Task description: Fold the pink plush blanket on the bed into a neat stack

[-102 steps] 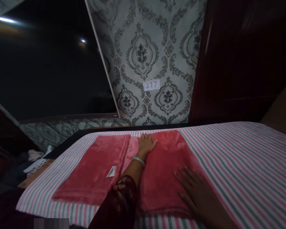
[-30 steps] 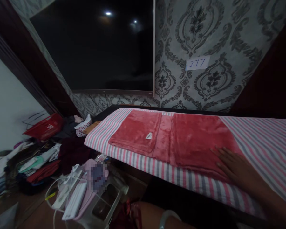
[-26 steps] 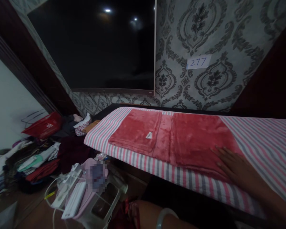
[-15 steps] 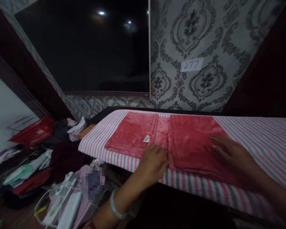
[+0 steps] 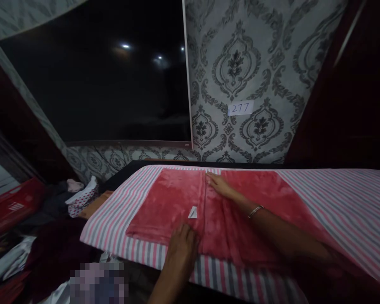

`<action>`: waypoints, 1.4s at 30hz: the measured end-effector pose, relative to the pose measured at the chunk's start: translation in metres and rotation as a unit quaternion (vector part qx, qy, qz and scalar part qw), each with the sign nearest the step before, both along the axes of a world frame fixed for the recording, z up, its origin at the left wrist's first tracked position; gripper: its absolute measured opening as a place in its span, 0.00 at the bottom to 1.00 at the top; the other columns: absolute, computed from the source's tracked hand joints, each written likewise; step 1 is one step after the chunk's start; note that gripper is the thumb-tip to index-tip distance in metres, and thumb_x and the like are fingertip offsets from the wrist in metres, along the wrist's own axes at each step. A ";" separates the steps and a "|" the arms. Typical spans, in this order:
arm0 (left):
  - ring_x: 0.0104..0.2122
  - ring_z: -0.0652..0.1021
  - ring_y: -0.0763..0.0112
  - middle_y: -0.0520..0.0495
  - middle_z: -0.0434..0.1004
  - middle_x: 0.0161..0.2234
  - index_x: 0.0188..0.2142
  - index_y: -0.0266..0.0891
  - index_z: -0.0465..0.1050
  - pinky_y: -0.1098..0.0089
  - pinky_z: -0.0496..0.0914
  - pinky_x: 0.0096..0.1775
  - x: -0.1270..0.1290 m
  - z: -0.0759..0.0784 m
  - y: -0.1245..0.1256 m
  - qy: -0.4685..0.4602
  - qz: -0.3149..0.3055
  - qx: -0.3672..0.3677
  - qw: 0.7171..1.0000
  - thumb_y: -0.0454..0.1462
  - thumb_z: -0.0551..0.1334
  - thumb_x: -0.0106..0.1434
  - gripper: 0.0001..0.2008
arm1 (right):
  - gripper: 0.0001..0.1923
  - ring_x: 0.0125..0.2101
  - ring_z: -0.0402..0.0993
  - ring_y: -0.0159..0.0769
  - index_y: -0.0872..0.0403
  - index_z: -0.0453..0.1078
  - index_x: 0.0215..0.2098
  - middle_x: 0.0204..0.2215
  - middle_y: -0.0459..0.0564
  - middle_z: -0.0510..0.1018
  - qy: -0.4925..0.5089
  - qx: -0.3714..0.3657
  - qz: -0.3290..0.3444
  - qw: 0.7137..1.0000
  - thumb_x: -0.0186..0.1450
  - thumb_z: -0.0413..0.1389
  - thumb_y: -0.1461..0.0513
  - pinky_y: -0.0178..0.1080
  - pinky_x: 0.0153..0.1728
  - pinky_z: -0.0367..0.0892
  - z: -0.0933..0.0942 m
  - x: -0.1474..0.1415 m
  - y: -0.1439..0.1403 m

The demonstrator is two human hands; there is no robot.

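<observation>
— Where does the red blanket [image 5: 240, 211] lie?

— Flat on the striped bed [image 5: 345, 198], in the middle of the frame, part-folded. Its left flap [image 5: 167, 202] is doubled inward, and that flap's free edge runs from the lower centre up toward the patterned wall, with a small white tag [image 5: 192, 212] just left of it.

— And the hands, relative to that edge?

— One at each end. The left hand [image 5: 181, 247], at lower centre, sits at the near end, fingers [image 5: 185, 233] curled down onto the fabric; whether they pinch it I cannot tell. The right hand [image 5: 218, 184] reaches across the blanket's right half to the far end, fingers [image 5: 210, 179] laid out flat on the plush, gripping nothing.

— Which is nearer the tag?

— The left hand, just below it.
</observation>
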State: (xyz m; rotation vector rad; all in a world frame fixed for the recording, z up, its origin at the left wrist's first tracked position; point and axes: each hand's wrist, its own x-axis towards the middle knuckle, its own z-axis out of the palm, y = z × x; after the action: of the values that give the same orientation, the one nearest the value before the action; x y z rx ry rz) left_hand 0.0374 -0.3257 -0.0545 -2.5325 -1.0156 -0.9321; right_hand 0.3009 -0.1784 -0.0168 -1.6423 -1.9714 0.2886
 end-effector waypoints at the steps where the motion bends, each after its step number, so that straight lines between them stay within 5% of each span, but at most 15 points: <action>1: 0.32 0.77 0.63 0.46 0.75 0.31 0.33 0.41 0.71 0.63 0.73 0.35 0.000 -0.007 0.001 0.004 0.003 0.022 1.000 0.31 0.55 0.66 0.08 | 0.28 0.66 0.56 0.43 0.56 0.62 0.67 0.66 0.56 0.61 -0.014 -0.010 0.008 1.000 0.69 0.49 0.62 0.48 0.66 0.53 -0.002 -0.005 0.005; 6: 0.32 0.77 0.62 0.46 0.75 0.30 0.32 0.42 0.71 0.60 0.73 0.38 0.003 -0.031 -0.007 -0.015 0.019 0.061 0.998 0.28 0.55 0.63 0.09 | 0.27 0.66 0.57 0.46 0.55 0.64 0.66 0.66 0.56 0.63 -0.072 -0.069 0.007 0.995 0.70 0.49 0.57 0.48 0.66 0.53 -0.011 -0.016 0.014; 10: 0.43 0.78 0.57 0.41 0.77 0.41 0.43 0.43 0.73 0.54 0.73 0.47 -0.003 -0.003 -0.009 -0.083 -0.009 -0.045 0.996 0.35 0.56 0.64 0.09 | 0.26 0.63 0.62 0.45 0.54 0.64 0.65 0.62 0.56 0.69 -0.096 -0.071 -0.027 0.992 0.72 0.42 0.59 0.46 0.62 0.58 0.004 -0.023 0.023; 14: 0.59 0.71 0.50 0.37 0.72 0.59 0.62 0.41 0.65 0.47 0.69 0.56 -0.001 0.023 0.005 -0.047 0.027 -0.058 0.997 0.34 0.57 0.64 0.26 | 0.30 0.70 0.42 0.50 0.51 0.52 0.72 0.71 0.54 0.51 -0.124 -0.061 -0.034 0.990 0.73 0.43 0.54 0.54 0.66 0.46 0.021 -0.044 0.035; 18: 0.66 0.59 0.37 0.41 0.59 0.68 0.66 0.48 0.62 0.33 0.59 0.59 0.014 0.001 0.010 0.009 0.079 -0.092 0.993 0.38 0.62 0.59 0.34 | 0.33 0.71 0.35 0.50 0.45 0.47 0.73 0.73 0.49 0.44 -0.164 -0.131 -0.002 0.978 0.73 0.41 0.47 0.59 0.67 0.40 0.013 -0.057 0.042; 22: 0.69 0.54 0.42 0.46 0.56 0.70 0.64 0.53 0.65 0.34 0.51 0.63 0.023 -0.028 0.002 -0.014 0.120 -0.095 0.988 0.35 0.62 0.58 0.34 | 0.33 0.71 0.38 0.50 0.44 0.46 0.73 0.73 0.49 0.44 -0.154 -0.135 0.009 0.979 0.73 0.40 0.44 0.57 0.67 0.41 -0.006 -0.052 0.047; 26: 0.69 0.53 0.44 0.46 0.57 0.69 0.63 0.53 0.67 0.36 0.51 0.64 0.023 -0.034 -0.001 -0.021 0.125 -0.085 0.988 0.34 0.62 0.57 0.33 | 0.33 0.71 0.40 0.50 0.44 0.47 0.73 0.72 0.50 0.46 -0.155 -0.112 0.003 0.982 0.73 0.40 0.45 0.57 0.67 0.41 -0.016 -0.048 0.049; 31: 0.68 0.55 0.40 0.44 0.57 0.69 0.65 0.56 0.64 0.32 0.55 0.61 0.017 -0.026 0.001 -0.010 0.099 -0.117 0.988 0.37 0.62 0.60 0.33 | 0.32 0.70 0.41 0.50 0.44 0.47 0.73 0.72 0.49 0.46 -0.166 -0.117 -0.009 0.979 0.73 0.40 0.46 0.57 0.67 0.43 -0.013 -0.051 0.048; 36: 0.68 0.55 0.39 0.40 0.57 0.69 0.65 0.55 0.63 0.31 0.54 0.61 0.015 -0.006 -0.005 -0.012 0.086 -0.187 0.979 0.42 0.61 0.64 0.29 | 0.32 0.71 0.38 0.51 0.47 0.48 0.72 0.72 0.51 0.45 -0.174 -0.161 -0.013 0.971 0.73 0.42 0.49 0.59 0.66 0.45 0.013 -0.057 0.039; 42: 0.68 0.58 0.48 0.42 0.59 0.68 0.66 0.50 0.62 0.37 0.55 0.64 0.005 0.020 -0.008 -0.053 0.029 -0.266 0.962 0.44 0.61 0.65 0.30 | 0.33 0.71 0.37 0.56 0.47 0.48 0.73 0.72 0.54 0.44 -0.178 -0.092 0.026 0.979 0.72 0.43 0.49 0.61 0.65 0.43 0.016 -0.083 -0.013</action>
State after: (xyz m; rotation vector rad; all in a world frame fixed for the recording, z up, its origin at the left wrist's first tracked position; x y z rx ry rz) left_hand 0.0424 -0.3341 -0.0343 -2.8735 -1.5395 -0.8764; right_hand 0.2182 -0.1912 -0.0010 -1.8658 -2.3141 0.2110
